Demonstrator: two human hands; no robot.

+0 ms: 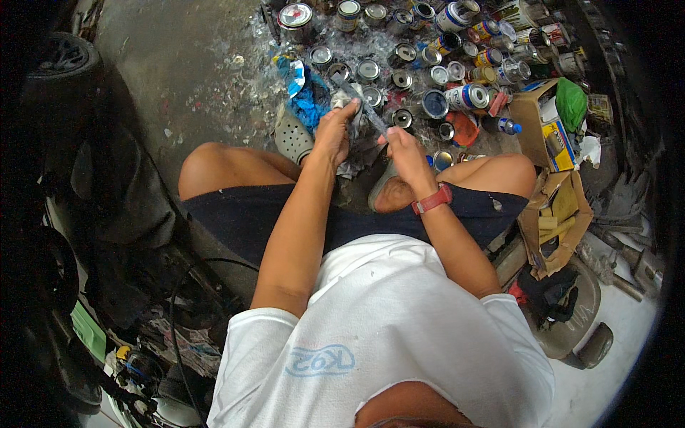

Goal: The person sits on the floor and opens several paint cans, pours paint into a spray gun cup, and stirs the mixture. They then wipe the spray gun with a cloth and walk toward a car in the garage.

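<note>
White shirt [414,314] lies nearest; forearms [305,207] angle inward, hands [334,134] [409,155] close but apart.

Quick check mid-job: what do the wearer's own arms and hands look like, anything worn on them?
Both the left hand and right hand are gloveless. A red wristband, possibly a watch, circles the right wrist. White short sleeves leave both forearms uncovered.
</note>
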